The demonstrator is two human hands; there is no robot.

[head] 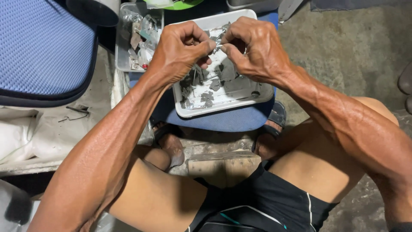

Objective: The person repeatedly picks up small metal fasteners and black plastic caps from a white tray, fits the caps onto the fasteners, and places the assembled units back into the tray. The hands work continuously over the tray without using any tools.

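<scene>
A thin silvery wire [218, 44] is pinched between the left hand [180, 51] and right hand [253, 49], both closed tight on it, above a white tray [240, 92] of grey scraps on a blue cushion [231, 120], concrete floor [352, 47] around

a white rectangular plastic tray [184, 109] speckled with grey metal scraps sits on a blue fabric cushion [223, 120]. a small silvery metal piece [218, 44] glints above it. at left, a blue woven chair seat [43, 43] with black piping. black shorts [266, 202] with thin white and teal stripes. grey concrete floor [352, 47].
</scene>
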